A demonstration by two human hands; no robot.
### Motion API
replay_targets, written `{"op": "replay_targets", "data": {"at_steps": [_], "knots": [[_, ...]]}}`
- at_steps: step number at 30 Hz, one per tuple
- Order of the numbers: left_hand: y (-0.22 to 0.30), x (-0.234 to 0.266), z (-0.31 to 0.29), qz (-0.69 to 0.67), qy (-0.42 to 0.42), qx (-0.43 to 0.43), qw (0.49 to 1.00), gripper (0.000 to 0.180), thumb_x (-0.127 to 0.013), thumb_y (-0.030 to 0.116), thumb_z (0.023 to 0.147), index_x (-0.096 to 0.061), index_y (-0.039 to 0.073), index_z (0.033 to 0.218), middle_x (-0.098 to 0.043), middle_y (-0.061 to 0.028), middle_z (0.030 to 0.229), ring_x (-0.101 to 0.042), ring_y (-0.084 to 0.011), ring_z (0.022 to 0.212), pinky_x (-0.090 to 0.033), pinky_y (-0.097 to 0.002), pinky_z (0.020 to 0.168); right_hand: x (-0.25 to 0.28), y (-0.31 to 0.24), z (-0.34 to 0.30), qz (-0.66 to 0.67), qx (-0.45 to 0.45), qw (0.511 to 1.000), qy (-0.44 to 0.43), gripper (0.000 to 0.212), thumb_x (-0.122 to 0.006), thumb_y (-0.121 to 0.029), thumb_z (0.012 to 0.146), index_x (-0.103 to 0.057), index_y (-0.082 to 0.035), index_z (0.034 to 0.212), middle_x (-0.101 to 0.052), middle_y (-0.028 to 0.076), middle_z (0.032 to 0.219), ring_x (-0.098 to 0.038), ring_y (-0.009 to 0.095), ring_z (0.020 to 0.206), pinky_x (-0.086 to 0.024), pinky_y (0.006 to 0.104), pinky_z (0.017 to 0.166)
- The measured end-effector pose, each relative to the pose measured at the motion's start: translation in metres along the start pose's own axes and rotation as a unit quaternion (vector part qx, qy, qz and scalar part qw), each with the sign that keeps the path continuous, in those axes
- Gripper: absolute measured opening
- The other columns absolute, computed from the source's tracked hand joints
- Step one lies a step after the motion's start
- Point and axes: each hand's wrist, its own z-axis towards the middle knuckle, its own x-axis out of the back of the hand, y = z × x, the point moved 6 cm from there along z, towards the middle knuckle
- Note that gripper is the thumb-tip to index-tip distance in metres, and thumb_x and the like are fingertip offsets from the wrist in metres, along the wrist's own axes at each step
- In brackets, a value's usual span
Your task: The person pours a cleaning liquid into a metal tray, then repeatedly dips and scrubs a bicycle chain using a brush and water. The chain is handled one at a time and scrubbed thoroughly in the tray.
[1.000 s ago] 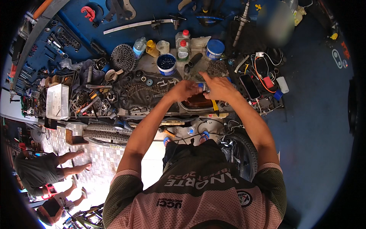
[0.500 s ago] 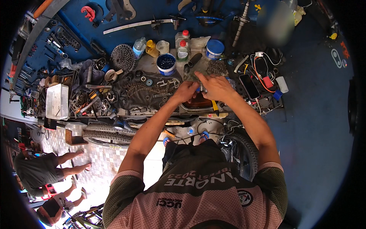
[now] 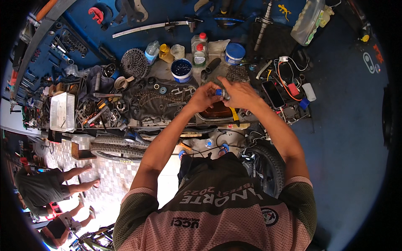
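Over the front of the workbench, both my hands meet around a small part with a blue end and a silvery metal body point(image 3: 222, 93); its exact kind does not show. The blue end is pinched by the fingers of my left hand point(image 3: 203, 97). My right hand point(image 3: 241, 96) closes on the metal end, its index finger pointing up and away. Just below them lies a shallow tray of amber-brown liquid point(image 3: 215, 113), partly covered by my hands. A yellow and black tool point(image 3: 235, 116) rests at the tray's right side.
Behind stand an opened tub of dark blue grease point(image 3: 181, 70), a blue-lidded tub point(image 3: 235, 53) and red-capped bottles point(image 3: 199, 50). Left are a cassette point(image 3: 134, 63), loose tools and a white basket point(image 3: 63, 111). A phone point(image 3: 274, 94) and cables lie right. Two people are at lower left.
My hands have turned the small part so its blue end and metal body show more clearly. My left hand has shifted slightly up. The blur at upper right is gone, showing a hanging plastic bottle.
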Motion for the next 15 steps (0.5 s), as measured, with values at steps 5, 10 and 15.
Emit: {"op": "replay_targets", "data": {"at_steps": [5,10,15], "knots": [[-0.029,0.018,-0.005,-0.069,0.053,0.252,0.964,0.039,-0.071,0.043,0.103,-0.068,0.004,0.101,-0.068,-0.0039,0.080,-0.064,-0.0114,0.064,-0.051,-0.0264,0.053,-0.008,0.009,-0.002,-0.043,0.043,0.996,0.072,0.096,-0.083,-0.027,0.078,-0.035,-0.008,0.160,-0.076,0.026,0.108,-0.075,0.042,0.099,-0.060,0.0506,0.084],[-0.035,0.032,-0.013,0.062,0.093,0.228,0.967,0.047,-0.075,0.047,0.097,-0.069,0.001,0.098,-0.068,-0.0085,0.078,-0.063,-0.0161,0.060,-0.052,-0.0331,0.056,-0.017,0.023,-0.002,-0.080,0.050,0.994,0.049,0.076,-0.082,-0.024,0.076,-0.054,-0.006,0.144,-0.077,0.020,0.110,-0.075,0.040,0.102,-0.060,0.0494,0.089],[-0.039,0.050,-0.027,0.265,0.119,0.137,0.947,0.049,-0.081,0.047,0.091,-0.067,0.001,0.097,-0.067,-0.0088,0.081,-0.064,-0.0181,0.067,-0.051,-0.0360,0.059,-0.026,0.030,0.005,-0.132,0.054,0.990,-0.012,0.046,-0.081,-0.022,0.074,-0.074,-0.003,0.115,-0.078,0.017,0.109,-0.075,0.038,0.105,-0.059,0.0474,0.093]]}}
